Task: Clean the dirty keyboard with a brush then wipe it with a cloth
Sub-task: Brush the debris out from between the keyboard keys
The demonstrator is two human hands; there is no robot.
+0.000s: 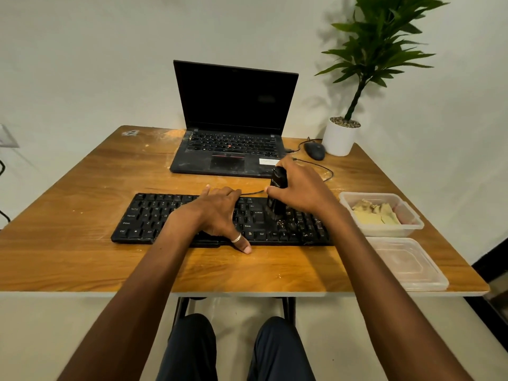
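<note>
Right hand w/ 1 brush, left hand flat on 1 keyboard

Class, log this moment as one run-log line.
phase: brushing | right hand: grips brush on keyboard, right keys | left hand: rests on keyboard middle

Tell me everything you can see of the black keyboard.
The keyboard is black, full-size, plastic-looking, with white legends, lying flat on the wooden table before the laptop. Pale crumbs dot its right keys. The left hand rests on its middle; the right hand holds a black brush bristles-down on its right part.
</note>
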